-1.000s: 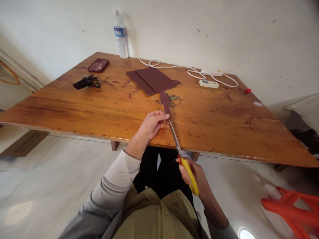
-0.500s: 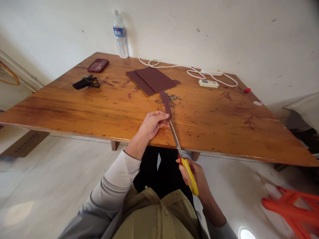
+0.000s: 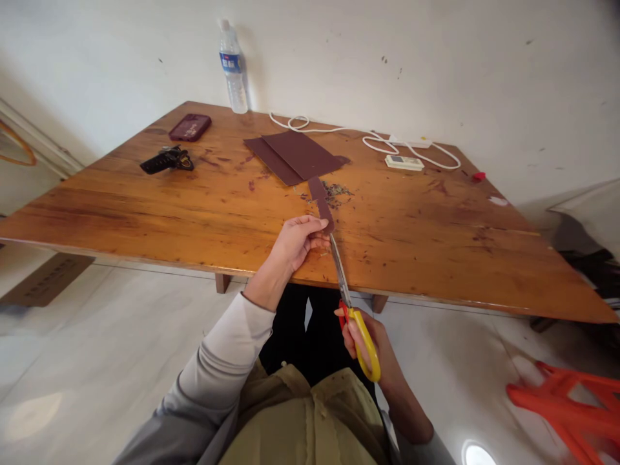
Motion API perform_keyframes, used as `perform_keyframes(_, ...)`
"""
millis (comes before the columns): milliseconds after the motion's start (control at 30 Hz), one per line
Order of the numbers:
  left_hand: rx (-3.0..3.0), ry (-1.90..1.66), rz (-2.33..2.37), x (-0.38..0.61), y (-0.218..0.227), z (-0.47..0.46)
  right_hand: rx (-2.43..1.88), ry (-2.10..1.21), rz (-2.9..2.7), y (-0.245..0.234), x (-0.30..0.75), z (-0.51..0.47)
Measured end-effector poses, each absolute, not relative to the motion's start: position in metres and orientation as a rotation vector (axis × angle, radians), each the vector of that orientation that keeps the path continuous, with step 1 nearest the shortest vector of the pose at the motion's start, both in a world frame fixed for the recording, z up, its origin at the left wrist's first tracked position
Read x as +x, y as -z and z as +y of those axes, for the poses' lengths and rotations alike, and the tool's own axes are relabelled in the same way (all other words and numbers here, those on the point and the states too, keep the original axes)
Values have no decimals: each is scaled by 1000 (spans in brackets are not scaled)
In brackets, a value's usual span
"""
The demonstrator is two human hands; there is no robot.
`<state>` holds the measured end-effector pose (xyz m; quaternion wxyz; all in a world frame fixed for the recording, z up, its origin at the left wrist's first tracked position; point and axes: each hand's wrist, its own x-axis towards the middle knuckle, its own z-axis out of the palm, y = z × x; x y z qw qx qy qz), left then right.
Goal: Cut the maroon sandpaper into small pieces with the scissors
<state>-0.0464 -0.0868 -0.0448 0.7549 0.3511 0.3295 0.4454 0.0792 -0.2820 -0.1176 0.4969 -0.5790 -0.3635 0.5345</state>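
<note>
My left hand [image 3: 304, 237] pinches the near end of a narrow dark maroon strip [image 3: 321, 199], which looks like card or sandpaper and has a notched edge. In my right hand [image 3: 371, 339] is a pair of scissors [image 3: 343, 278] with yellow and red handles. The blade tips are at the strip's near end, beside my left fingertips; whether they touch it I cannot tell. Small dark scraps [image 3: 339, 192] lie around the strip. Beyond it, two larger maroon sheets [image 3: 305, 155] overlap on the wooden table [image 3: 217, 213].
A water bottle [image 3: 234, 71] stands by the wall. To the left lie a maroon phone case [image 3: 190, 127] and a bunch of keys [image 3: 168, 160]. A white cable [image 3: 334, 129] and a white remote [image 3: 404, 163] are at the back right. An orange stool [image 3: 566, 400] is on the floor.
The scissor handles and my right hand have shifted slightly left, and the red handle shows more. The strip has tilted a little, its far end moving left. My left hand stays nearly still.
</note>
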Motion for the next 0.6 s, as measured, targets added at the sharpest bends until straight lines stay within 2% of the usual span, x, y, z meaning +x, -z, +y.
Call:
perform_keyframes(233, 737, -1000, 720, -45, 43, -90, -1391, -1241, -949, 118, 73, -282)
perform_keyframes(600, 753, -1013, 739, -43, 43, -91, -1434, -1286, -744, 119, 62, -275)
